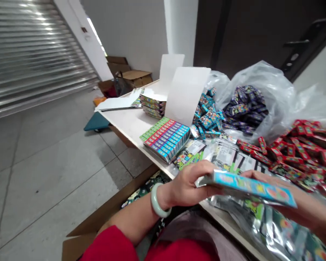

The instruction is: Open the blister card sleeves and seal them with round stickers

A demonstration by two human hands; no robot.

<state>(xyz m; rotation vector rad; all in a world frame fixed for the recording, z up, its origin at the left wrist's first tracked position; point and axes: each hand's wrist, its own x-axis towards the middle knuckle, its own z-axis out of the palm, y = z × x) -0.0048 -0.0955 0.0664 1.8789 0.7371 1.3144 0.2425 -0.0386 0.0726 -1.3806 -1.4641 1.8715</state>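
Observed: both hands are at the near edge of the table (127, 123), lifting a flat blue printed packet (251, 188) above it, tilted, with its right end dipping toward the body. The left hand (191, 183) pinches the packet's left end, fingers curled over the top; the thumb cannot be seen. The right hand (263, 176) lies mostly behind the packet, its fingers (256, 174) bent over the upper edge. The hands stay apart, with the packet spanning the gap. A pale green bangle (160, 200) circles the left wrist, and a red sleeve (108, 246) shows below. Just past the hands on the table lie printed foil sheets (222, 154), and more foil sheets (274, 228) lie beneath the right forearm. Farther along the table sit a squared stack of boxes (165, 139) with green, red and blue ends, then a smaller stack (153, 106), beside two upright white cards (186, 95). Loose teal packets (206, 116) lie heaped behind the first stack. A clear bag (277, 90) of dark blue packets (246, 105) stands at the table's far side, and red packets (304, 156) are piled to the right. Below the table's near edge stands an open carton (97, 224). Cardboard boxes (127, 70) sit on the floor beyond the table's far end.
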